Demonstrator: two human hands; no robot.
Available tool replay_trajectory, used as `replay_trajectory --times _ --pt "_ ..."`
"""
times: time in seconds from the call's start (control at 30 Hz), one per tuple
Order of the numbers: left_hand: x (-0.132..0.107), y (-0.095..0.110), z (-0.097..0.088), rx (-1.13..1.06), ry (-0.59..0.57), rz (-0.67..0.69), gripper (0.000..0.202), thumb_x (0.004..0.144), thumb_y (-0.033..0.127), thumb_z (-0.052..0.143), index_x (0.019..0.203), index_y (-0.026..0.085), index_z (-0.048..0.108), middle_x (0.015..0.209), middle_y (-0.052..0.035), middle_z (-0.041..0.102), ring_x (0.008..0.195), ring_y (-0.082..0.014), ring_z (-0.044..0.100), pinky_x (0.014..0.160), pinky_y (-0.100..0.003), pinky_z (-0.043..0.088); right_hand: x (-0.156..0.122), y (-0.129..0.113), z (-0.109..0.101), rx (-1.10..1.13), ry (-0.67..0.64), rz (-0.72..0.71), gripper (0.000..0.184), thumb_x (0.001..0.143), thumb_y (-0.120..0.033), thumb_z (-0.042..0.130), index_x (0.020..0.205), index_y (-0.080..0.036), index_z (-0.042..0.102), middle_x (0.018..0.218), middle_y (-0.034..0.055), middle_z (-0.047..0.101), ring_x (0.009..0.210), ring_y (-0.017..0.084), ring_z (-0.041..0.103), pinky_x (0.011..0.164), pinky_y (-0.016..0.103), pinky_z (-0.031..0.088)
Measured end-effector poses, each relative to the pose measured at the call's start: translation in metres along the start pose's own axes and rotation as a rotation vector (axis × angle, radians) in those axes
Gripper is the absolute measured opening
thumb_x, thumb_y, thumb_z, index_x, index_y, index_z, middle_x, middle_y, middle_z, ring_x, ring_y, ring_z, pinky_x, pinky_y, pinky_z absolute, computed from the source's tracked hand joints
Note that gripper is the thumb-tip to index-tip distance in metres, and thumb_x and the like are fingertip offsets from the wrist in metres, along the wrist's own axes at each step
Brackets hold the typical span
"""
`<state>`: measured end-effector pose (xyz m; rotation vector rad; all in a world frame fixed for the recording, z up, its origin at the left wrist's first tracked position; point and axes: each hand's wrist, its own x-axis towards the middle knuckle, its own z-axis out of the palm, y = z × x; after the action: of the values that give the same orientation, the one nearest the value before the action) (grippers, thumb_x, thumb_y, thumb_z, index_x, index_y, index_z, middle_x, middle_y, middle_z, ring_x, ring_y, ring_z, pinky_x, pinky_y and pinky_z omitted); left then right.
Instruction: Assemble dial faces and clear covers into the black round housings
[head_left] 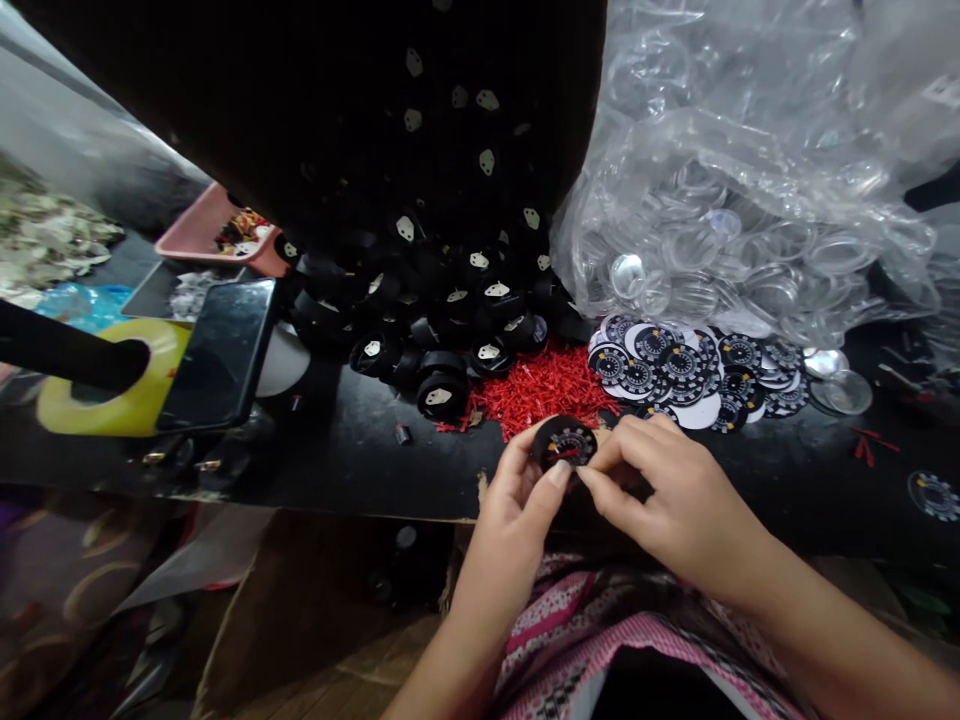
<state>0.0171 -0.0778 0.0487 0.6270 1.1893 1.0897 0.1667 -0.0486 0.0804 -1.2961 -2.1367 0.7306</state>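
Observation:
My left hand [529,495] is wrapped round a small black gauge [564,440] at the front edge of the table. The gauge has a printed dial face with a red needle across it, and it tilts up toward me. With thumb and fingers pinched together, my right hand [652,485] touches the gauge's right rim; anything between those fingertips is too small to make out. Just beyond my hands lies a heap of red needles [536,385]. Printed dial discs [679,370], black and white, are piled to its right.
Black gauge housings [442,395] spill from a large dark container at the back. A plastic bag of clear covers [697,250] stands back right. On the left are a phone [217,355], a yellow tape roll [60,405] and a pink tray [187,235]. A loose dial [934,495] lies far right.

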Motion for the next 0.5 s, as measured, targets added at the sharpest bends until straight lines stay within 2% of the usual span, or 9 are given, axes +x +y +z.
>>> replay_trajectory --times 0.07,0.13,0.3,0.4,0.5 --pt "0.002 0.0 0.0 -0.051 -0.01 -0.044 0.035 0.086 0.029 0.066 0.121 0.026 0.062 0.121 -0.0046 0.072 0.117 -0.0229 0.065 0.103 -0.038 0.049 0.003 0.004 -0.001 -0.084 0.018 -0.093 0.006 0.092 -0.016 0.057 0.09 -0.016 0.063 0.081 0.0032 0.066 0.077 0.019 0.059 0.077 0.035 0.038" --pt "0.002 -0.001 0.0 -0.023 -0.003 -0.041 0.038 0.085 0.028 0.067 0.123 0.028 0.063 0.126 -0.0043 0.07 0.122 -0.0228 0.062 0.106 -0.037 0.048 0.006 0.008 0.0 -0.185 0.018 -0.159 0.011 0.094 -0.016 0.053 0.097 -0.015 0.064 0.088 0.0069 0.068 0.083 0.022 0.06 0.079 0.037 0.037" --pt "0.0 -0.005 0.002 0.132 0.066 0.015 0.034 0.088 0.036 0.064 0.122 0.032 0.069 0.136 -0.0026 0.066 0.132 -0.0258 0.055 0.113 -0.042 0.041 0.011 0.013 0.005 -0.355 -0.01 -0.234 0.019 0.093 -0.014 0.048 0.081 -0.016 0.062 0.077 0.0062 0.063 0.075 0.021 0.054 0.075 0.036 0.036" --pt "0.0 -0.008 0.004 0.128 0.127 -0.039 0.029 0.089 0.039 0.062 0.115 0.032 0.073 0.13 -0.0041 0.07 0.132 -0.0289 0.055 0.116 -0.049 0.037 0.013 0.009 0.009 -0.32 0.016 -0.188 0.02 0.091 -0.012 0.046 0.077 -0.017 0.059 0.073 0.0039 0.061 0.07 0.018 0.052 0.072 0.034 0.037" --pt "-0.001 -0.011 0.006 0.136 0.164 -0.035 0.025 0.086 0.036 0.066 0.109 0.031 0.076 0.13 -0.0038 0.069 0.135 -0.0311 0.052 0.117 -0.05 0.036 0.015 0.0 0.009 -0.236 0.004 -0.024 0.015 0.089 -0.011 0.052 0.076 -0.018 0.057 0.072 0.0009 0.061 0.067 0.016 0.052 0.071 0.032 0.037"
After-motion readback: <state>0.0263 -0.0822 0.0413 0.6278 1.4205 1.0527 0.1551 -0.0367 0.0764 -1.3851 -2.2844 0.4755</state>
